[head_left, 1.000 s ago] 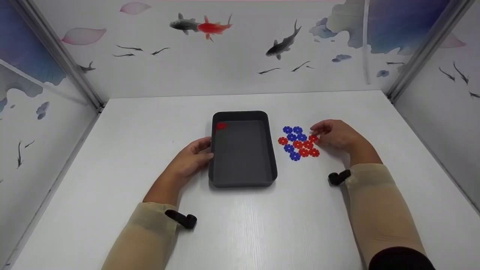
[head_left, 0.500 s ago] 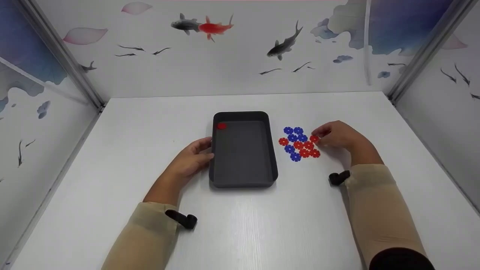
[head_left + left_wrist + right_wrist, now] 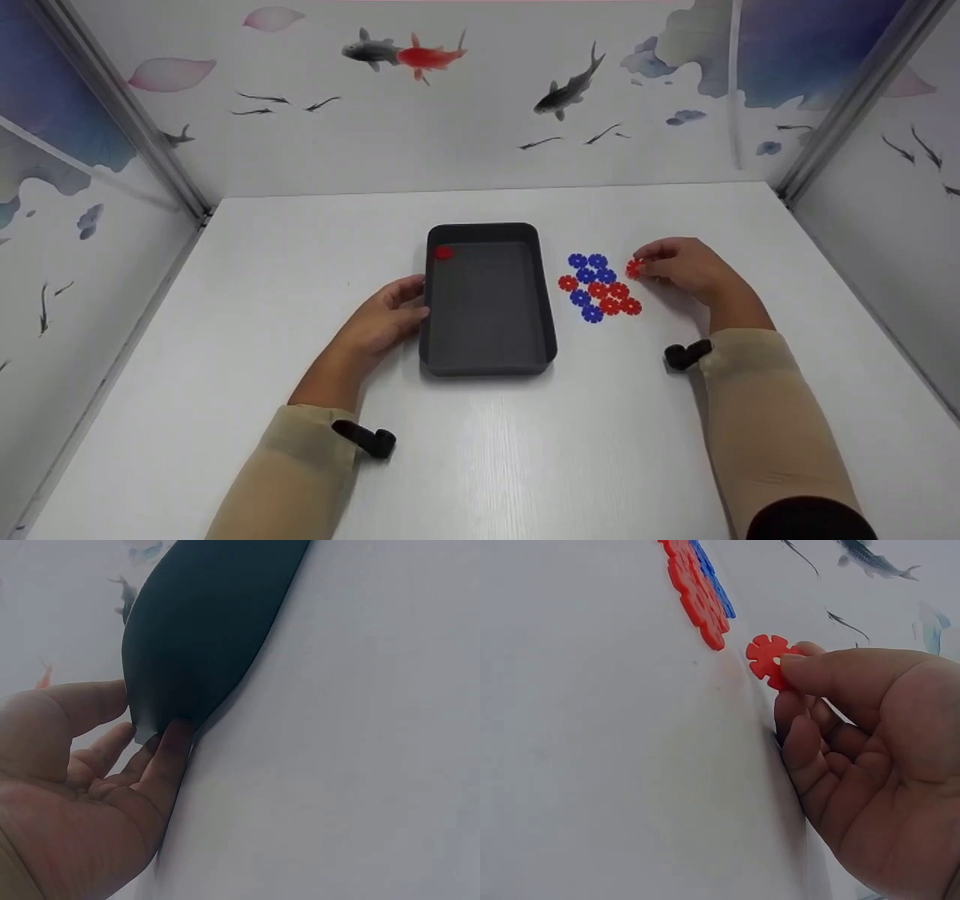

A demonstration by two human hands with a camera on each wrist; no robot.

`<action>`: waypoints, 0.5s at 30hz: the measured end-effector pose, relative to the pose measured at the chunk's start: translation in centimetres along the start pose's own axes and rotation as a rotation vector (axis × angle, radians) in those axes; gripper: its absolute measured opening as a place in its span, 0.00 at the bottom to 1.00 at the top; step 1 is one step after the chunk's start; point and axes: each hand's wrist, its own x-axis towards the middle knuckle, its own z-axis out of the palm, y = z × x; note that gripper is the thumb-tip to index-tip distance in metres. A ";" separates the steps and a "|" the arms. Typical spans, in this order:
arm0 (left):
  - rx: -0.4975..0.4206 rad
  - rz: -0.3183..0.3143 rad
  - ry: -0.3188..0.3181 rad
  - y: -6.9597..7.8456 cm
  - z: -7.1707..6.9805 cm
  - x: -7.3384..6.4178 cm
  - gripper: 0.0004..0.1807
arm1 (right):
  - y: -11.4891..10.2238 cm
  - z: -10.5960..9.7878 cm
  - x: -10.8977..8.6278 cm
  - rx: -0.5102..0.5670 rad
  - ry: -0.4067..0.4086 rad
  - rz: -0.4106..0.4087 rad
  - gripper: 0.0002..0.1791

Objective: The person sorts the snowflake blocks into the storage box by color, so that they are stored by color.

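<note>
Between the thumb and fingers of my right hand (image 3: 686, 266) is a red snowflake disc (image 3: 771, 658), a flat notched plastic piece, raised at a tilt in the right wrist view. Beside it on the table lies a group of red (image 3: 610, 306) and blue snowflake discs (image 3: 592, 313). My left hand (image 3: 382, 319) touches the left wall of a dark grey rectangular tray (image 3: 487, 369), its fingertips against the outside in the left wrist view. Inside the tray's far left corner sits one red disc (image 3: 444, 253).
A white table (image 3: 465, 465) carries everything. White panels printed with fish (image 3: 566, 94) stand at the back and sides, joined by metal corner posts (image 3: 832, 112). Each sleeve has a small black wrist device (image 3: 367, 439) at the cuff.
My right hand has drawn one red disc away from the group, slightly right and back, and now pinches it. The left hand and the tray stay put.
</note>
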 end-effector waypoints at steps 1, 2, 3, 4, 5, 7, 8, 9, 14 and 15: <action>-0.001 0.000 -0.001 0.0 0.0 0.0 0.35 | -0.1 0.0 -0.1 0.028 0.004 0.004 0.23; 0.000 -0.001 0.000 0.0 0.0 0.0 0.35 | -0.2 0.0 -0.1 0.063 0.009 0.008 0.23; 0.003 -0.001 0.000 0.0 0.0 0.0 0.35 | -0.4 0.1 -0.1 0.104 0.012 0.008 0.23; 0.003 -0.003 0.002 0.0 0.0 0.0 0.35 | -0.7 0.2 -0.2 0.148 0.018 0.007 0.23; 0.003 -0.006 0.004 0.0 0.0 0.0 0.35 | -1.0 0.3 -0.3 0.197 0.022 0.002 0.23; 0.008 -0.010 0.006 0.0 0.0 0.0 0.35 | -1.9 0.5 -0.6 0.290 0.033 -0.018 0.23; 0.010 -0.010 0.005 0.0 0.0 0.0 0.35 | -2.4 0.7 -0.8 0.333 0.037 -0.036 0.23; 0.009 -0.010 0.005 0.0 0.0 0.0 0.35 | -3.0 0.8 -1.1 0.370 0.040 -0.058 0.23; 0.005 -0.017 0.007 -0.1 0.0 0.1 0.36 | -6.5 2.3 -2.4 0.480 0.062 -0.182 0.22; 0.002 -0.022 0.010 -0.1 0.0 0.1 0.36 | -7.2 2.7 -2.7 0.496 0.068 -0.204 0.22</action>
